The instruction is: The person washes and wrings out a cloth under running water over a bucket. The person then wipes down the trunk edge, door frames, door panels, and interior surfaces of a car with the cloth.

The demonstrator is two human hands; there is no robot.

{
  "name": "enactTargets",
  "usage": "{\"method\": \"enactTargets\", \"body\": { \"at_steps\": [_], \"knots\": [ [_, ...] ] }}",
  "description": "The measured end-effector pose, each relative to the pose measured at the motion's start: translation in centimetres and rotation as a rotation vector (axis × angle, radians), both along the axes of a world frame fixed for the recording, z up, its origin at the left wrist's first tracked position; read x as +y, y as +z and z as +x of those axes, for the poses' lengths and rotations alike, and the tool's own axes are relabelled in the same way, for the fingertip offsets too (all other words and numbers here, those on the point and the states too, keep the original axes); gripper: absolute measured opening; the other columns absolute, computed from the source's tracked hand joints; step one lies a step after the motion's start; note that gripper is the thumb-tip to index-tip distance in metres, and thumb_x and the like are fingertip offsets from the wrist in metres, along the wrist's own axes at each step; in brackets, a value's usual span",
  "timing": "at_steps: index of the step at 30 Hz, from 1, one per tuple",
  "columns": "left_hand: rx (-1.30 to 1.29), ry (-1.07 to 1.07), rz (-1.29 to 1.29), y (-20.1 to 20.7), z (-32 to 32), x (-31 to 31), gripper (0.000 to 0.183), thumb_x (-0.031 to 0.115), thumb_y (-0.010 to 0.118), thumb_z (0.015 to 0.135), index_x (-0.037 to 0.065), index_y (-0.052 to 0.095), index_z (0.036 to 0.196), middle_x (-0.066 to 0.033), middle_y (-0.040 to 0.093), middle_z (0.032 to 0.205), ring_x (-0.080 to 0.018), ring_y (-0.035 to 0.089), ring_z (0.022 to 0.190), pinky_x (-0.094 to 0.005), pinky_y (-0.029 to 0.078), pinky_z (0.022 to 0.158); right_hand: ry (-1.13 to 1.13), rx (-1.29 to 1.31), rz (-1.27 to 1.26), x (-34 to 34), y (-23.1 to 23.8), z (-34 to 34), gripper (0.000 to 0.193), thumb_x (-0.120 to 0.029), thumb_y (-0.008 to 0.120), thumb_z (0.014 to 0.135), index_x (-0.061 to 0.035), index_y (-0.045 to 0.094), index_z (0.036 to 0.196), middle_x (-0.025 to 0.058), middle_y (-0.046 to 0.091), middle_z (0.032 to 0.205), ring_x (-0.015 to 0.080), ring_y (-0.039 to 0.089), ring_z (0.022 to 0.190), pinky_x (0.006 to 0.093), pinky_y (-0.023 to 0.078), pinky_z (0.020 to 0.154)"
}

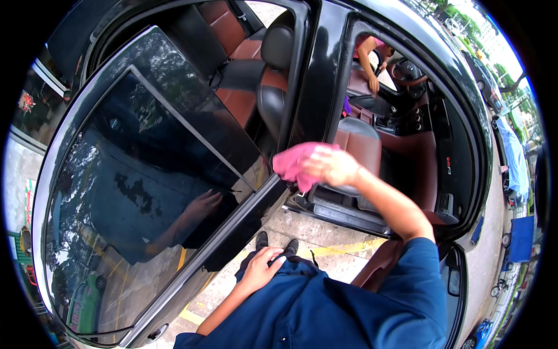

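My right hand [333, 167] is closed on a pink cloth [292, 161], slightly smeared by motion. The cloth is at the lower part of the black door pillar [317, 87], by the inner edge of the open rear door; whether it touches the paint I cannot tell. My left hand [263, 270] lies on the front of my dark clothing, fingers stretched out, holding nothing. To the left spreads the rear door's dark window [133, 192], which mirrors my arm and shirt. Behind my right hand is the brown and black front seat [354, 139].
Across the cabin, another person's arm [366, 61] reaches in near the steering wheel [407, 71]. The rear seat [235, 93] shows through the rear doorway. A door sill [337, 218] runs below the front seat. At lower right stands a door mirror [455, 279]. Parked vehicles line the right.
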State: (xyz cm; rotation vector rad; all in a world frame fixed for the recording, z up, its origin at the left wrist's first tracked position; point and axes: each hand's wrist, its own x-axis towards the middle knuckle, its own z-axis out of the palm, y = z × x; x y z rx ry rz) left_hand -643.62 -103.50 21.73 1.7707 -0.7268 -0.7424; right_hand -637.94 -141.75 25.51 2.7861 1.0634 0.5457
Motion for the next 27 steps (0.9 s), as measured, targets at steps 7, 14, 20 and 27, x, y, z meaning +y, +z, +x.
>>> {"method": "enactTargets", "body": {
  "at_steps": [7,14,20,27],
  "knots": [
    [-0.001,-0.041,0.045,0.1,-0.2,-0.6,0.027,0.020,0.064,0.086,0.003,0.060,0.107,-0.0111,0.062,0.096,-0.0229,0.063,0.088,-0.0298,0.052,0.070,-0.252,-0.049,0.036,3.5,-0.3,-0.2,0.044,-0.017,0.051,0.080,-0.0145,0.056,0.124,0.0041,0.037,0.145,0.0261,0.028,0.136,0.0479,0.012,0.115],
    [0.041,-0.055,0.102,-0.4,0.2,-0.2,0.026,0.020,0.063,0.087,0.004,0.060,0.108,-0.0128,0.062,0.104,-0.0232,0.064,0.094,-0.0320,0.051,0.081,-0.442,-0.031,0.126,3.4,-9.0,-5.7,0.047,-0.026,0.063,0.068,-0.0152,0.062,0.114,0.0032,0.058,0.116,0.0217,0.048,0.119,0.0472,0.023,0.112],
    [0.031,-0.167,0.091,-0.5,0.7,-1.8,0.029,0.022,0.061,0.088,0.003,0.060,0.109,-0.0119,0.061,0.103,-0.0222,0.064,0.093,-0.0306,0.050,0.081,-0.634,-0.461,0.463,7.0,2.7,1.7,0.047,-0.029,0.068,0.068,-0.0101,0.061,0.111,0.0154,0.053,0.122,0.0386,0.043,0.122,0.0579,0.023,0.108],
    [-0.005,-0.261,0.083,-0.2,0.5,-3.2,0.031,0.024,0.062,0.088,0.003,0.060,0.111,-0.0128,0.061,0.103,-0.0217,0.063,0.092,-0.0312,0.051,0.079,-0.553,-0.789,0.763,4.5,19.7,10.8,0.033,-0.021,0.065,0.074,-0.0037,0.060,0.102,0.0213,0.055,0.110,0.0434,0.047,0.110,0.0507,0.032,0.101]
  ]
}}
